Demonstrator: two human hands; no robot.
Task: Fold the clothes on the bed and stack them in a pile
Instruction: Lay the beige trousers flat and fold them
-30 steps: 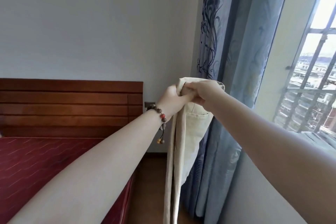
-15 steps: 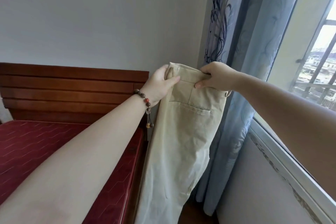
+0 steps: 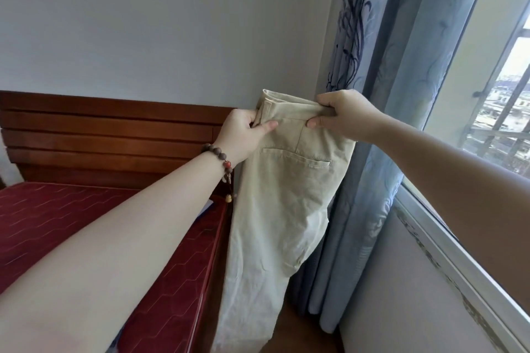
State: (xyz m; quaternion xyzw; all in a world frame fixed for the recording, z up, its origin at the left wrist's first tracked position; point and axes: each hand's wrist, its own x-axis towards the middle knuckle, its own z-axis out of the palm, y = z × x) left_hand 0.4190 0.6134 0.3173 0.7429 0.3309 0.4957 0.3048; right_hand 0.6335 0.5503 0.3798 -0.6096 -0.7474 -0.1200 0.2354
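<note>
Beige trousers hang upright, waistband on top, back pocket facing the camera, beside the bed.

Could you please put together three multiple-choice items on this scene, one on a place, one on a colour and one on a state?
1. Where do the beige trousers hang?
A. Flat on the mattress
B. Beside the bed, in front of the blue curtain
C. Over the headboard

2. What colour is the mattress?
A. Dark red
B. Green
C. White

3. How are the trousers held?
A. By one hand, at a hem
B. Draped over a forearm
C. By both hands, at the waistband

Answers:
1. B: the trousers hang off the bed's edge, with the curtain behind them.
2. A: the quilted surface is dark red.
3. C: the left hand and the right hand each pinch the top edge above the back pocket.
</note>
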